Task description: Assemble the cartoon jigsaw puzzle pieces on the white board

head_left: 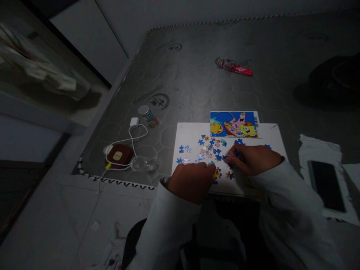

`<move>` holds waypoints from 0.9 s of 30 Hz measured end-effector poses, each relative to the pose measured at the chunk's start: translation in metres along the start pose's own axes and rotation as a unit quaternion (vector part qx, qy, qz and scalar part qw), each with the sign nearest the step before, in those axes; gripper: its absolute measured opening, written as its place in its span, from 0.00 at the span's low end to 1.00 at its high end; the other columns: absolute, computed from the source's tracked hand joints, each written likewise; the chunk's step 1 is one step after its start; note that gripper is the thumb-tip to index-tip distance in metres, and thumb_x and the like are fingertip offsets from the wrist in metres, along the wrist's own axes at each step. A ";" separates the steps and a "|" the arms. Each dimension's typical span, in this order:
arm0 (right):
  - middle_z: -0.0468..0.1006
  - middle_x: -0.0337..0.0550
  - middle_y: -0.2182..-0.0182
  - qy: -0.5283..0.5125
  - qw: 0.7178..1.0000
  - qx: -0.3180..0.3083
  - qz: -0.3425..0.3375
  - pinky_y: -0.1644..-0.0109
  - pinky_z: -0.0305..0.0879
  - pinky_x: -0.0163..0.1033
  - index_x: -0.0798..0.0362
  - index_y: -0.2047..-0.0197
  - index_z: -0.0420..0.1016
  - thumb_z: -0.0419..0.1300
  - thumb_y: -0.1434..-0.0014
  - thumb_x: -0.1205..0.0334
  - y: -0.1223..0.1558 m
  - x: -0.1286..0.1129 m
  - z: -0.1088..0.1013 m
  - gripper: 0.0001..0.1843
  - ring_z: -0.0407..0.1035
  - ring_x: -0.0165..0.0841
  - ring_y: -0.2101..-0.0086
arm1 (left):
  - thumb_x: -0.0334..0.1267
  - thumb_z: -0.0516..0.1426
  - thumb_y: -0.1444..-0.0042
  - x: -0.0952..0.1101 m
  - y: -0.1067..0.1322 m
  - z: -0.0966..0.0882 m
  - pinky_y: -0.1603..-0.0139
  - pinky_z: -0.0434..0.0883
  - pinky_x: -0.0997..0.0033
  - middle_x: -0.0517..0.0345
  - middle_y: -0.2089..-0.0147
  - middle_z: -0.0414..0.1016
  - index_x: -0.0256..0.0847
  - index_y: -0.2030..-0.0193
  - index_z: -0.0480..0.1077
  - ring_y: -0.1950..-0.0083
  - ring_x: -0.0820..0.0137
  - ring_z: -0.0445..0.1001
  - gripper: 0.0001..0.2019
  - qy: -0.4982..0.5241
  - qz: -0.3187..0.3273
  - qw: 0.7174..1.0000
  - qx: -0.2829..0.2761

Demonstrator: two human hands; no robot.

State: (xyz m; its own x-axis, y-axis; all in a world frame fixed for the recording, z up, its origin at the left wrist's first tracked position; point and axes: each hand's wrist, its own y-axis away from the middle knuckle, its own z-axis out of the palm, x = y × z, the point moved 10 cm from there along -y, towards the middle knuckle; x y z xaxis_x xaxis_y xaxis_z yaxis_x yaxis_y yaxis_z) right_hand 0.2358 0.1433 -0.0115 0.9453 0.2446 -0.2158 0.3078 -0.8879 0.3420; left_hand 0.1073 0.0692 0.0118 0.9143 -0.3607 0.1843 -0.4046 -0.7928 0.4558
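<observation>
The white board looks smooth and matt. On it lie jigsaw pieces of printed card, some glinting glossily; at its far edge, a smooth paper picture card. Right of it, a phone has a dark, glassy front.

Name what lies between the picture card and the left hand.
In the head view, loose jigsaw pieces lie on the white board between the picture card and left hand.

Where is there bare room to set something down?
Bare: the grey cover between the red packet and the picture card, and a narrower patch between the jar and the white board. Crowded: the board's middle (puzzle pieces, left hand, right hand) and around the brown case.
</observation>
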 end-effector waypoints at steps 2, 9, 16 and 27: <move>0.81 0.41 0.71 -0.020 0.999 0.017 -0.043 0.71 0.57 0.39 0.47 0.65 0.74 0.60 0.39 0.51 0.001 -0.010 -0.003 0.09 0.73 0.36 0.72 | 0.39 0.51 0.31 -0.001 -0.001 0.000 0.66 0.76 0.57 0.53 0.53 0.82 0.45 0.49 0.71 0.57 0.52 0.84 0.10 0.006 -0.008 1.000 0.004; 0.81 0.37 0.73 -0.047 0.996 0.035 -0.073 0.71 0.60 0.36 0.47 0.64 0.71 0.61 0.43 0.57 0.006 -0.021 -0.007 0.04 0.73 0.33 0.75 | 0.42 0.54 0.32 -0.011 -0.003 0.001 0.65 0.76 0.55 0.55 0.51 0.83 0.45 0.49 0.72 0.56 0.51 0.83 0.10 0.011 -0.048 0.998 0.025; 0.84 0.36 0.68 -0.054 0.982 0.069 -0.169 0.68 0.64 0.35 0.45 0.58 0.81 0.59 0.41 0.64 0.005 -0.031 -0.009 0.11 0.76 0.32 0.71 | 0.47 0.55 0.32 -0.020 -0.009 0.001 0.60 0.77 0.53 0.56 0.48 0.82 0.47 0.45 0.70 0.52 0.51 0.82 0.14 0.041 -0.091 0.995 0.022; 0.86 0.39 0.63 -0.026 0.989 -0.025 -0.146 0.60 0.69 0.37 0.45 0.59 0.85 0.60 0.38 0.63 -0.007 -0.043 0.009 0.11 0.79 0.36 0.63 | 0.51 0.61 0.38 -0.030 -0.014 0.005 0.60 0.75 0.58 0.56 0.50 0.82 0.48 0.47 0.71 0.50 0.53 0.82 0.16 0.073 -0.107 0.991 0.040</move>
State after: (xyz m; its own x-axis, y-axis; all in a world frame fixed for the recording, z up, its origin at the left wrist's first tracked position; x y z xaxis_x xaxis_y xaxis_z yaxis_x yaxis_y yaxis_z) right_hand 0.1918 0.1352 -0.0126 0.8091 0.4658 -0.3584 0.5728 -0.7615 0.3034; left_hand 0.0858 0.0892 -0.0044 0.9698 -0.1096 0.2181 -0.1961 -0.8819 0.4287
